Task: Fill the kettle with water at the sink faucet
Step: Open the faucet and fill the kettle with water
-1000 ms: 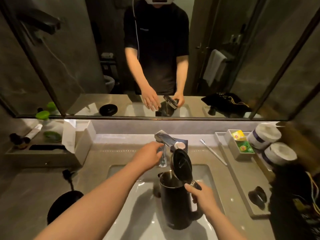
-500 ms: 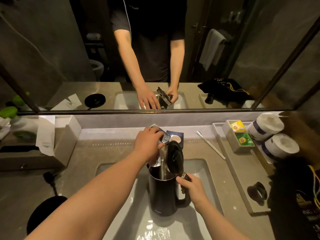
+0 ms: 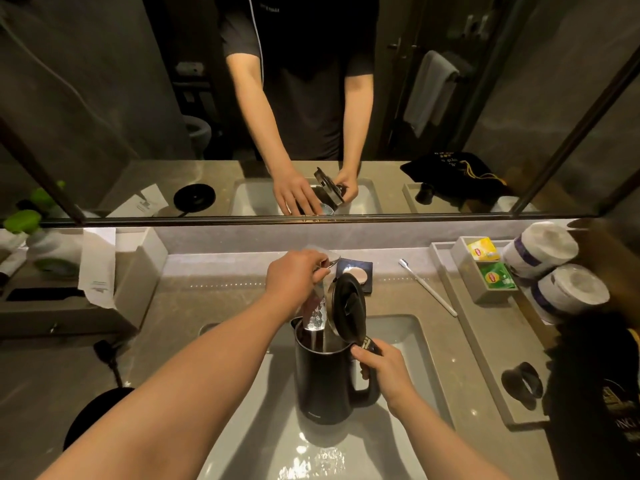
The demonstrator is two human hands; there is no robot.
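Note:
A black kettle (image 3: 323, 379) stands upright in the white sink (image 3: 408, 344), its lid (image 3: 348, 304) flipped open. My right hand (image 3: 382, 367) grips the kettle's handle. My left hand (image 3: 296, 275) is closed on the lever of the chrome faucet (image 3: 317, 308), whose spout reaches down over the kettle's mouth. A thin stream of water falls from the spout into the kettle. The faucet's base is hidden behind my left hand and the lid.
The kettle's black base (image 3: 93, 415) with its cord lies on the counter to the left. A tissue box (image 3: 114, 271) stands at the back left. A toothbrush (image 3: 427, 287), tea bags (image 3: 490, 263) and toilet rolls (image 3: 554, 268) lie to the right. A soap dish (image 3: 356, 273) sits behind the faucet.
My left hand reached the faucet lever and closed on it. Water now runs into the kettle, which moved under the spout.

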